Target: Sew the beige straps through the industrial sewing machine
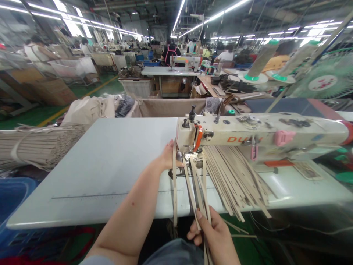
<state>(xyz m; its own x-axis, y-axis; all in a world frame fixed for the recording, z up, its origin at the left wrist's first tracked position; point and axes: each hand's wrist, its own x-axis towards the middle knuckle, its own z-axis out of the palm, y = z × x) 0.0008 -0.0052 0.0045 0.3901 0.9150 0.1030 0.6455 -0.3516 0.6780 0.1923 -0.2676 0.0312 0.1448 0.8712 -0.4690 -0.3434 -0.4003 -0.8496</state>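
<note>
My left hand [167, 157] lies by the needle area of a sewing machine [220, 130], thumb stretched towards the presser foot and the other fingers partly hidden behind the machine head. One long beige strip [174, 184] hangs down across this hand and over the table's front edge. Below that edge, my right hand [213, 232] is closed around several narrow beige strips [202, 198], which run up to the needle area. A loose pile of similar strips [234, 180] is spread under the machine arm, to the right of the needle.
The white sewing table [110, 158] has a ruler line along its front. A tied bundle of strips [41, 145] lies at the left, above a blue basket [16, 198]. Thread cones [260, 60] and a fan [325, 77] stand at right. Pink-handled snips [254, 149] hang on the machine.
</note>
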